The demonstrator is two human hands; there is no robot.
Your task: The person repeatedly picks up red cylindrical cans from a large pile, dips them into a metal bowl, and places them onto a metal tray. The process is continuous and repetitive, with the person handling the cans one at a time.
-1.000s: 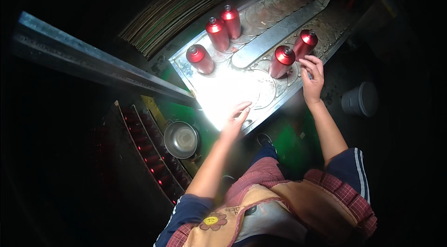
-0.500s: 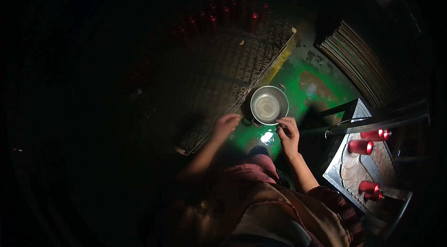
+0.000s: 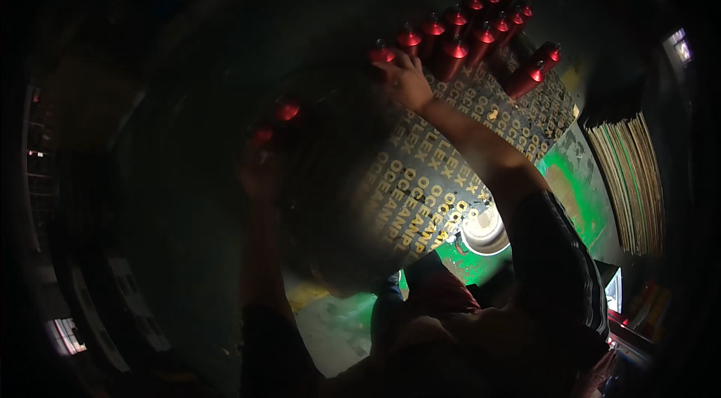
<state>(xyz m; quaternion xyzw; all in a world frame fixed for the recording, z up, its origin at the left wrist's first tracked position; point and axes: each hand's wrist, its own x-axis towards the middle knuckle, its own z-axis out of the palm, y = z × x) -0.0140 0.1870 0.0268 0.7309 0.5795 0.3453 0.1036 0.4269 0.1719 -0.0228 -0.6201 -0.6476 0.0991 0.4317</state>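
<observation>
My right hand [image 3: 411, 84] reaches far forward, its fingers closed round a shiny red metal bottle [image 3: 381, 54] at the left end of a cluster. Several more red bottles [image 3: 454, 52] with small capped necks stand to its right on a dark printed board [image 3: 420, 173]. In deep shadow on the left, my left hand [image 3: 259, 173] is up against another red bottle [image 3: 263, 135]; its fingers are too dark to make out. One more red bottle [image 3: 288, 110] sits just beyond that one.
A round metal pot [image 3: 484, 231] stands on the green floor [image 3: 469, 266] by the board's near right edge. A stack of thin sheets [image 3: 627, 180] is at the right. Part of a metal stand [image 3: 614, 293] shows low on the right. Much of the left lies in darkness.
My hands have left the pot area and reached forward over the board, the right one taking hold of a red bottle. The view has turned, bringing the bottles closer and into brighter light.
</observation>
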